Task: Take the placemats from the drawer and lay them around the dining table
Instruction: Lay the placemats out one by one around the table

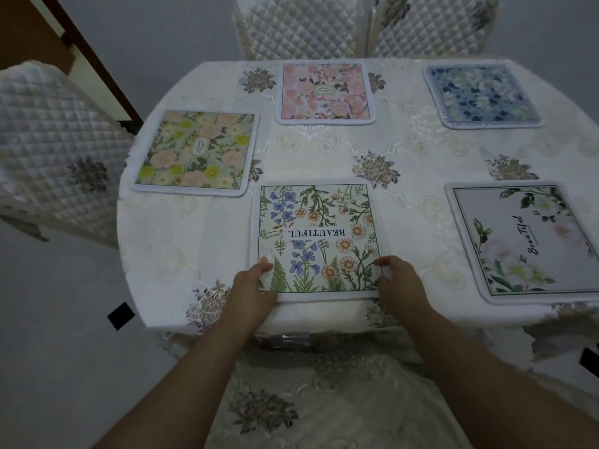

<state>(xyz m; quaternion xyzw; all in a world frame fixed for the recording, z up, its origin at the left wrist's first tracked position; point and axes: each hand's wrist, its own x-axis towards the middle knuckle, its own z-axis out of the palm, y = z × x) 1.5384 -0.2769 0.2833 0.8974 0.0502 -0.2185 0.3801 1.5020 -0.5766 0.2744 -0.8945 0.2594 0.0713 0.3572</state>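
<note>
Head view: the wildflower placemat (pixel 316 238), printed "BEAUTIFUL" upside down to the camera, lies flat at the near edge of the worktop (pixel 421 176), its near border almost flush with that edge. The left hand (pixel 251 290) pinches the mat's near-left corner, thumb on top and fingers curled beneath; the right hand (pixel 400 285) pinches the near-right corner the same way. So each grip is clamped on a near corner of this mat, with the mat stretching away from both hands toward the worktop's middle.

Four more mats lie on the embroidered tablecloth: a yellow-and-pink floral placemat (pixel 196 152) at the left edge, a pink floral placemat (pixel 325 92) at the far edge, a blue floral placemat (pixel 481 95) toward the far-right corner, and a white-rose placemat (pixel 531 241) at the near edge to the right, cut off by the frame's right side. The small oval labels on the pink and yellow mats are too blurred to read.

Bare cloth runs between all the mats. Quilted chair covers stand beyond the far edge (pixel 296 25) and off the left edge (pixel 55 140).
</note>
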